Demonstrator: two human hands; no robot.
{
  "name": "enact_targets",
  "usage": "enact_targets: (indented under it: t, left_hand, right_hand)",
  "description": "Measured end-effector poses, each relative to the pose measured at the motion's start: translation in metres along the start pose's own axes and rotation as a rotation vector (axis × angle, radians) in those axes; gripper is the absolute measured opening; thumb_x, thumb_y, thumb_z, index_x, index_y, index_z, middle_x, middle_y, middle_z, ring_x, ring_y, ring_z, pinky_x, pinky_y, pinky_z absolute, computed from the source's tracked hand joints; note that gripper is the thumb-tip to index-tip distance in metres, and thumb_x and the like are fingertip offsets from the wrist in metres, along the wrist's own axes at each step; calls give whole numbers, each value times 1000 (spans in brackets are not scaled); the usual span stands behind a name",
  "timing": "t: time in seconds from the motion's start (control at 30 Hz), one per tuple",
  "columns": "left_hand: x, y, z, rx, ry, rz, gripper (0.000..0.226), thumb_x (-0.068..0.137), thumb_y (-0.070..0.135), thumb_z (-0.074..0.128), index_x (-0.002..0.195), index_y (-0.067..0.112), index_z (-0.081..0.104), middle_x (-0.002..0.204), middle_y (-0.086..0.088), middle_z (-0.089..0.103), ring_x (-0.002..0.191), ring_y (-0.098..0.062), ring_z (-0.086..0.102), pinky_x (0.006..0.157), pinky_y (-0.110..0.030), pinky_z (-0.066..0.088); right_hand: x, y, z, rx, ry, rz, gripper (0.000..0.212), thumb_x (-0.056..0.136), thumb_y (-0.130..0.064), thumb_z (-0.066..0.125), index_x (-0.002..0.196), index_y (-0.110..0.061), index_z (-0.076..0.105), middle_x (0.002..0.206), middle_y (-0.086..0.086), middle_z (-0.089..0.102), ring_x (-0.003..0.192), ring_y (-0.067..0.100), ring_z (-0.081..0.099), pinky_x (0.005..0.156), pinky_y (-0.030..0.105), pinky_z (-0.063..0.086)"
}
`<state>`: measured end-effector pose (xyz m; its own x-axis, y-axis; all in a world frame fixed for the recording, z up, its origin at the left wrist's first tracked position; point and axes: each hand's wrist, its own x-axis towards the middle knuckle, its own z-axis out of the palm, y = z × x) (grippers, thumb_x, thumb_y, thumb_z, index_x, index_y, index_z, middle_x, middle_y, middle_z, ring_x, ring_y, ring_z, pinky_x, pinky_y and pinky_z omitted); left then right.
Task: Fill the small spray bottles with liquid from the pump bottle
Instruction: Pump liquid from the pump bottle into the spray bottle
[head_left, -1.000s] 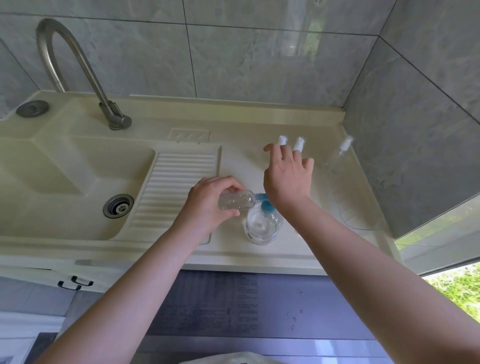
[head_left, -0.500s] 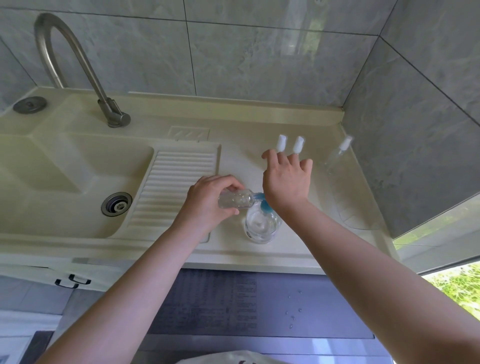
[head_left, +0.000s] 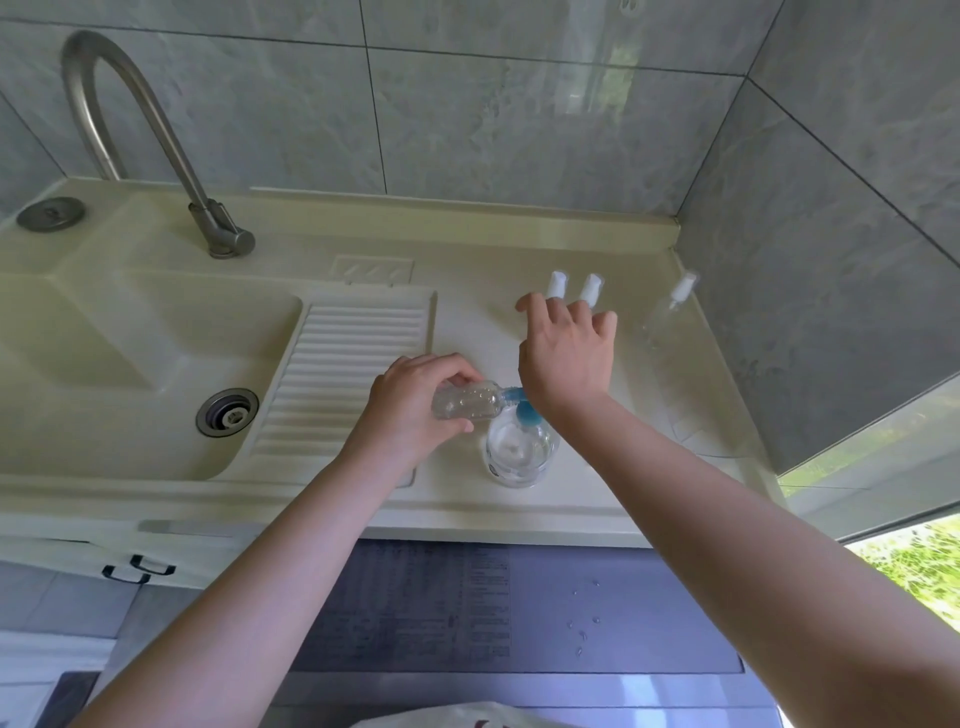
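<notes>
1. The left hand (head_left: 415, 405) gripped a small clear spray bottle (head_left: 467, 399), fingers and thumb curled round it, and held it on its side with its open mouth toward the blue spout of the pump bottle (head_left: 521, 448).
2. The pump bottle stood upright on the cream table (head_left: 587, 499), near the front edge and just right of the ribbed washboard (head_left: 353, 364). Its body was clear, its pump head blue.
3. The right hand (head_left: 569, 358) lay over the pump head, its heel on the blue top and its fingers spread, straight and apart, holding nothing.
4. Two white caps (head_left: 574, 286) stood on the table beyond the right hand's fingertips, side by side and close together. What they sat on was hidden by the hand.
5. Another clear spray bottle with a white nozzle (head_left: 675, 301) stood well to the right, close to the grey tiled side wall (head_left: 831, 234).
6. The sink basin (head_left: 130, 374) with its metal drain (head_left: 227, 413) lay to the left of the washboard, and a curved metal faucet (head_left: 156, 135) rose behind it.
7. A round metal plug (head_left: 50, 213) sat at the far left corner of the table.
</notes>
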<state>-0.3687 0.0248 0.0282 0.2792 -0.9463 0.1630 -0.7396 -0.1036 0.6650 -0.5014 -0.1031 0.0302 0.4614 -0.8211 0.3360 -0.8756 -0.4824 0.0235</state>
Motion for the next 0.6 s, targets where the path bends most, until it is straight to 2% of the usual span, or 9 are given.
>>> enact_targets:
  t: [0.13,0.27,0.43,0.6]
  left_hand:
    - [-1,1,-2,-15,-2,-8,47,61,16,90,100,33,68,95,19,68,94,-12,58,91,-34,46]
    - [0,3,-1,-14,-11,-16,48,61,15,90,99,34,69,94,20,67,93,-11,59,92,-37,47]
    - [0,4,-1,-17,-10,-7,49,61,15,90,100,35,69,94,20,66,93,-11,58,91,-35,47]
    - [2,5,-2,-16,-10,1,49,60,14,90,99,35,69,93,20,66,93,-11,58,90,-37,48]
  right_hand:
    - [1,-2,-5,-18,5,-29,52,79,-1,49,126,-22,51,105,1,63,99,30,52,77,39,22]
    - [-2,0,3,-5,-55,-12,46,83,-5,43,125,-22,49,108,1,62,100,29,51,76,38,19]
    - [3,2,-5,-14,-32,-19,53,83,-3,45,132,-24,45,117,0,60,104,28,50,77,37,18]
    - [-1,4,3,91,-117,46,51,84,-5,40,131,-23,44,118,1,61,106,29,48,78,39,23]
